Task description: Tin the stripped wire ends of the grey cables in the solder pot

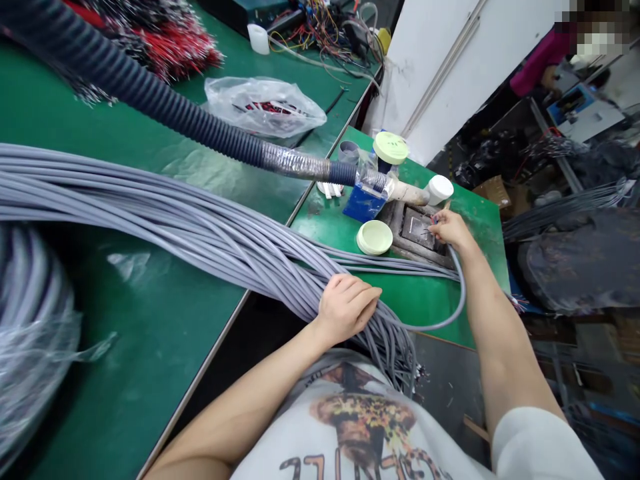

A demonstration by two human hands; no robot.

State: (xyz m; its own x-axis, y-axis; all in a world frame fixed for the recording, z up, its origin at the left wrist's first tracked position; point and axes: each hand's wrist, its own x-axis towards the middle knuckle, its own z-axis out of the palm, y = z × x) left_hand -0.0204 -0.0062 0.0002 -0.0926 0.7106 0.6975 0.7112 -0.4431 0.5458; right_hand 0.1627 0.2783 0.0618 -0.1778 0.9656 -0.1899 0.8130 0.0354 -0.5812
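Draping over the bench edge [239, 308], the grey cable bundle [240, 233] is clasped from above by the left hand [347, 308]; a light hold is advised, so nothing is kinked. Farther off, thin wires [434, 219] are pinched by the right hand [453, 230] over the dark square tray [395, 225], where fingertips are best kept clear. The left palm is hidden; the wire tips cannot be clearly made out.

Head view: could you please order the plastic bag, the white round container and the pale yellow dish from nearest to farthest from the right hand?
1. White round container, just beyond the right hand.
2. Pale yellow dish, to its left.
3. Plastic bag, farther left and back.
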